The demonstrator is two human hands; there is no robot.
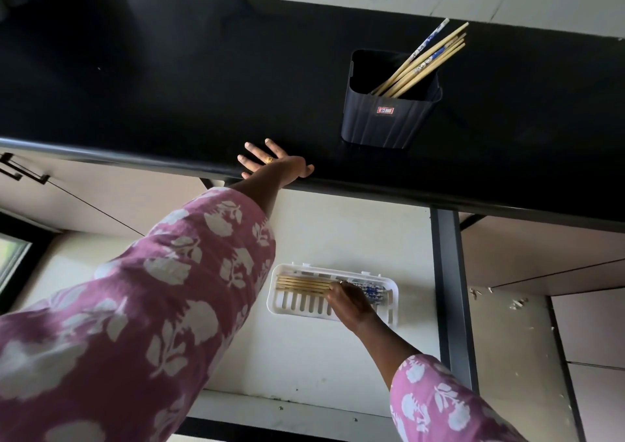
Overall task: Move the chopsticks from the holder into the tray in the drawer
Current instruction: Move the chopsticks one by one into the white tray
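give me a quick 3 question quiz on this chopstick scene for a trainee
1. Fill in: the left hand rests flat on the black ____.
2. True or false: the holder is empty.
3. Which hand is on the laid chopsticks in the white tray? A left hand, B right hand

Key: 1 counter. 2 false, standing chopsticks are in it. 3 B.

Counter lip (389, 195) over drawer (355, 235) — room beside tray (271, 301)
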